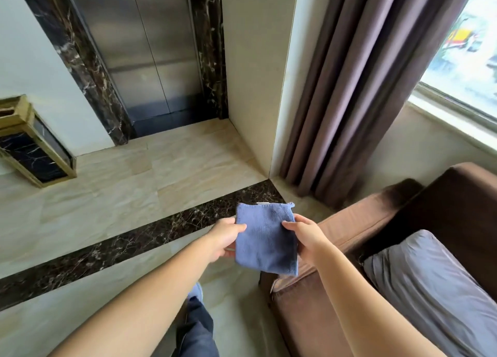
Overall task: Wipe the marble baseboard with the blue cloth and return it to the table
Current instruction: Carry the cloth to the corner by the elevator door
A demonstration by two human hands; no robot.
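Observation:
A folded blue cloth [265,238] hangs in front of me, held between both hands above the floor. My left hand [226,238] grips its left edge, thumb on top. My right hand [304,235] pinches its right edge. A dark marble strip [113,249] crosses the pale floor tiles diagonally below the cloth. Dark marble also frames the elevator door [209,47]. No table is in view.
A brown sofa [336,289] with a grey cushion [435,289] stands at the right, close to my right arm. Brown curtains [363,87] hang by a window [470,47]. A gold-trimmed bin [29,144] stands at the left wall. My leg [196,329] shows below.

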